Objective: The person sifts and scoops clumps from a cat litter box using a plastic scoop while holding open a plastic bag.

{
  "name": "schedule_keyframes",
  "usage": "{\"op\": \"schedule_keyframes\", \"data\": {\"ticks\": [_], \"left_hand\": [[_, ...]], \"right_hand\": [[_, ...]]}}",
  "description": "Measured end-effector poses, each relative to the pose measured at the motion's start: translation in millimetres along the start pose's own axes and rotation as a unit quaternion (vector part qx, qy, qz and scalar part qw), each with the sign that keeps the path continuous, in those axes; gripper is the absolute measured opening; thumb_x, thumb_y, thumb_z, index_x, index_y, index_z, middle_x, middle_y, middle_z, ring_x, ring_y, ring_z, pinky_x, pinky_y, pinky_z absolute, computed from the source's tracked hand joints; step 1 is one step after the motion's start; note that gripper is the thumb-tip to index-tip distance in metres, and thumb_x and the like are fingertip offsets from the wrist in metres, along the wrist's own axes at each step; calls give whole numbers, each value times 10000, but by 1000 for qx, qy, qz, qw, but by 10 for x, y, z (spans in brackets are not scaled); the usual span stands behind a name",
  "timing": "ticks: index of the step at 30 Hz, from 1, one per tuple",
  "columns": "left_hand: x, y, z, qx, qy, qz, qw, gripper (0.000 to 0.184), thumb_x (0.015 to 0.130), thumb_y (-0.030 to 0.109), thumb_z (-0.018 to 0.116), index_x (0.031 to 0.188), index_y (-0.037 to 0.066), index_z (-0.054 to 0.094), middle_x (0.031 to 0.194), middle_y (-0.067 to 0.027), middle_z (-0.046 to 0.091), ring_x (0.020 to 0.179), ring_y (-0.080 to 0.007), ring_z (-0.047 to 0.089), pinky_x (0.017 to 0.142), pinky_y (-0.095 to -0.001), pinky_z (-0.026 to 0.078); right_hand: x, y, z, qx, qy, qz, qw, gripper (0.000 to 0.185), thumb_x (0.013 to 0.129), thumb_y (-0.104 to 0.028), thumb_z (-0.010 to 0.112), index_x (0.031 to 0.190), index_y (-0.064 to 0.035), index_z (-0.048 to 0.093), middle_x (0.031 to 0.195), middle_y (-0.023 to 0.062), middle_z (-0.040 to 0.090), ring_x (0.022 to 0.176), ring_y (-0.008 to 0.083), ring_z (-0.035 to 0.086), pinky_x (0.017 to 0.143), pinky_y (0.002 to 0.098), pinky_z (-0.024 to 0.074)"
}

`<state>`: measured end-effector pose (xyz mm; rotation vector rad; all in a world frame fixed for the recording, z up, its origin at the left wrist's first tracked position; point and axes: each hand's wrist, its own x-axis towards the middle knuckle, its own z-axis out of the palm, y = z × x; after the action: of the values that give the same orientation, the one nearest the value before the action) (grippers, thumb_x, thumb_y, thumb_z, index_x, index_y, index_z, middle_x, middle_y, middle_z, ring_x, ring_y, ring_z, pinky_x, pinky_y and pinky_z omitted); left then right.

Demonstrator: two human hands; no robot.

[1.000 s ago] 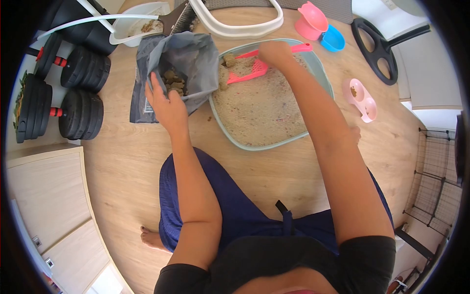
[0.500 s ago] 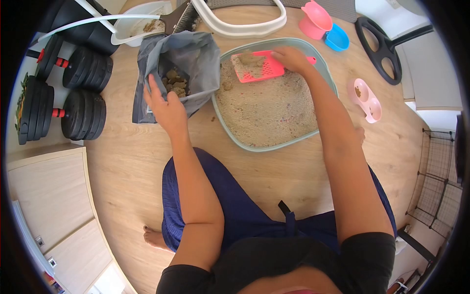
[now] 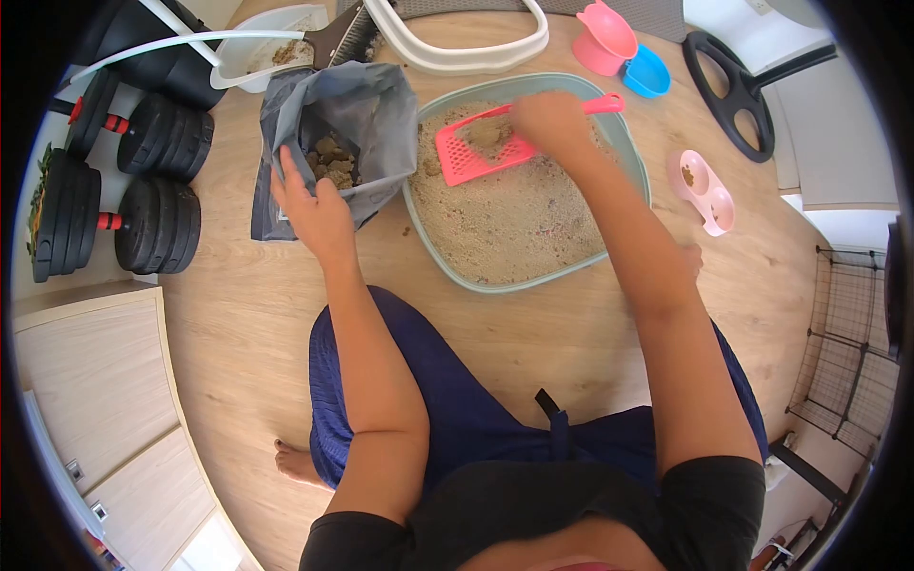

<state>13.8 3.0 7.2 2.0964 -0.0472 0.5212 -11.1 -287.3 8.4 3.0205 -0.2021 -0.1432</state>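
Observation:
My right hand (image 3: 550,124) is closed on a pink slotted litter scoop (image 3: 464,168) near where the handle meets the pan. The handle's end sticks out to the right of the hand. Sandy clumps lie in the pan, just over the litter in a pale green litter box (image 3: 476,282). To the left stands a grey plastic bag (image 3: 388,152), its mouth wide and brown clumps (image 3: 332,162) inside. My left hand (image 3: 319,214) holds the bag's near left rim, fingers long against it and thumb by the opening.
Black dumbbells (image 3: 157,224) lie at the left. A white dustpan (image 3: 243,67) with debris and a white frame (image 3: 457,59) are behind. Pink (image 3: 606,40) and blue (image 3: 647,72) containers stand back right, with a pink double bowl (image 3: 703,193) nearer.
The scoop has shifted left and slightly nearer, now tilted with its handle up to the right. My right hand moved left with it. My left hand stays at the bag.

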Motion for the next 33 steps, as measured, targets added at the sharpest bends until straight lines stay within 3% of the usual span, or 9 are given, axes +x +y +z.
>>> {"op": "schedule_keyframes", "data": {"ticks": [3, 5, 15, 23, 30, 33], "left_hand": [[-13, 3, -6, 23, 8, 9, 1000, 593, 761, 50, 464, 1352, 81, 435, 1391, -240, 333, 1272, -360, 369, 1036, -369, 295], [-14, 16, -5, 4, 5, 1, 1000, 592, 760, 50, 467, 1351, 80, 437, 1398, -245, 328, 1284, -370, 354, 1047, -375, 279], [-48, 32, 23, 42, -20, -3, 999, 589, 787, 62, 429, 1374, 100, 404, 1440, -229, 278, 1321, -361, 312, 1019, -397, 324], [12, 34, -34, -24, -10, -31, 999, 592, 781, 53, 440, 1372, 89, 409, 1439, -234, 276, 1309, -354, 336, 1013, -386, 329], [31, -50, -26, -19, -3, -18, 1000, 593, 775, 54, 443, 1366, 94, 419, 1431, -244, 280, 1311, -361, 329, 1031, -393, 304], [4, -15, -18, -10, -7, -9, 1000, 595, 775, 61, 443, 1368, 98, 416, 1432, -245, 280, 1314, -365, 322, 1038, -395, 293]], "right_hand": [[-48, -169, -78, -2, 20, -17, 1000, 171, 757, -167, 541, 748, -79, 687, 705, 138, 666, 645, 294, 661, 580, 429, 492], [-47, -248, -89, -22, 35, -5, 999, 160, 768, -167, 554, 732, -126, 704, 711, 97, 676, 666, 247, 669, 563, 395, 474], [-72, -325, -23, -35, 95, -19, 995, 161, 773, -176, 561, 690, -145, 695, 660, 81, 668, 620, 234, 665, 536, 371, 457], [20, -47, 223, 108, -23, 27, 994, 231, 793, -202, 517, 783, -45, 686, 814, 143, 675, 746, 319, 656, 658, 459, 494], [-188, 337, 295, 234, -23, 32, 971, 351, 885, -334, 418, 966, -88, 654, 957, 132, 662, 903, 319, 622, 795, 453, 463], [-294, 397, 256, 268, -23, 96, 958, 365, 901, -363, 406, 991, -102, 644, 991, 138, 653, 952, 317, 605, 824, 454, 449]]}}
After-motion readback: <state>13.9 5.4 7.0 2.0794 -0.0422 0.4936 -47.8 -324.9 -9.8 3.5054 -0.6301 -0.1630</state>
